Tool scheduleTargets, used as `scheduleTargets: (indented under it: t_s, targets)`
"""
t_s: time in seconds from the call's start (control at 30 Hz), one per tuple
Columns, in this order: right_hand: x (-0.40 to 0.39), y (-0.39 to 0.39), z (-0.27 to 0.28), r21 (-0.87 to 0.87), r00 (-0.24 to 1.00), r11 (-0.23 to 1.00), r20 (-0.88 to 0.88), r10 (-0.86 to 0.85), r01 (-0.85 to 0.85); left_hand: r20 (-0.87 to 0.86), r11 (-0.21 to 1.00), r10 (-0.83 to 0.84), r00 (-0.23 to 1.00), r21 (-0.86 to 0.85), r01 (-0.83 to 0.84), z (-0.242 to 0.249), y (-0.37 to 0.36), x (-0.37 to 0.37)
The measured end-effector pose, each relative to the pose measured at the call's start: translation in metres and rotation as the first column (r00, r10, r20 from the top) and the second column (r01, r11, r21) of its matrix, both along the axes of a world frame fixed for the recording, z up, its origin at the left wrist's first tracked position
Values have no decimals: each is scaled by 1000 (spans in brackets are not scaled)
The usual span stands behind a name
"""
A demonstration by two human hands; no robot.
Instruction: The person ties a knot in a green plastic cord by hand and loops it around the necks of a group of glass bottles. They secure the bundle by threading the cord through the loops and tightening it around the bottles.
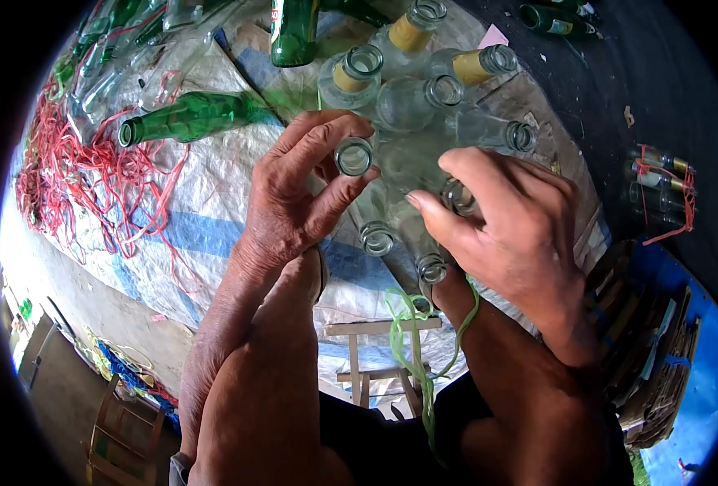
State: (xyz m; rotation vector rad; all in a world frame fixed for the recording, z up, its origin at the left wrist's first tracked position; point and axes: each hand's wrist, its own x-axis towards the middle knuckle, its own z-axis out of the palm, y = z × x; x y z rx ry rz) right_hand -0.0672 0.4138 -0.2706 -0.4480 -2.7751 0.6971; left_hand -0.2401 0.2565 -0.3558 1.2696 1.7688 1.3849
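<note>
Clear glass bottles stand close together in front of me, mouths facing up. My left hand (306, 174) is curled around the neck of one clear bottle (353, 156), thumb and forefinger on either side of its mouth. My right hand (513, 215) wraps round another bottle (459, 196), whose mouth shows between thumb and fingers. Between my hands and knees are two more bottle mouths, one (377, 239) near the left wrist and one (432, 268) by my right knee. Behind them stand several others, some with yellow neck labels, such as this bottle (408, 34).
A green bottle (201, 117) lies on the white-and-blue woven sheet (213, 235), near tangled red plastic string (91, 178). Green string (414, 340) hangs by my right leg. A tied bottle bundle (661, 186) and stacked cardboard (647, 356) are at right.
</note>
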Motion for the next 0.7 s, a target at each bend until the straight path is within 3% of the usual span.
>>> scheduleTargets:
  t_s: [0.7]
  targets:
    - [-2, -6, -13, 74, 983, 996, 179, 33, -47, -12, 999, -11, 1000, -49, 11, 10, 1, 1]
